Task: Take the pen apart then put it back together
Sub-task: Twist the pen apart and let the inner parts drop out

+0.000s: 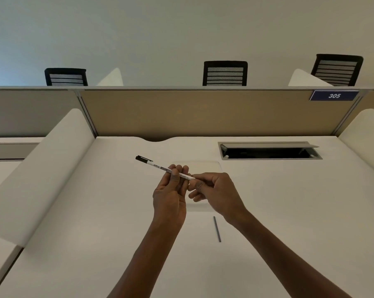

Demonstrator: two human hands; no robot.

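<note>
your left hand (171, 190) holds the pen (164, 169) up off the desk (74, 233), fingers curled round the middle of the white barrel, thumb across the print, so that hand is closed on it. the pen's long axis runs on a slant, black cap (143, 159) up and away to your left, the plain back end coming down toward your right. your right hand (216, 192) sits right at that back end, fingertips pinched together on or around the tip of the barrel; whether there is an end plug between them or just the barrel's rim, you cannot tell from here, the fingers cover it. a thin grey refill (217, 229) lies loose on the desk, just under your right wrist and nearer to you than the pen, lying almost straight toward and away from you. that is the relation that matters: the refill lies close by your right hand, well apart from the left, and its axis is turned off from the barrel's slant. judging by this, the pen is apart and the refill has to go back in, so you would reach down with the right, pick it up, and swing it into line with the barrel's open back end before feeding it in
</note>
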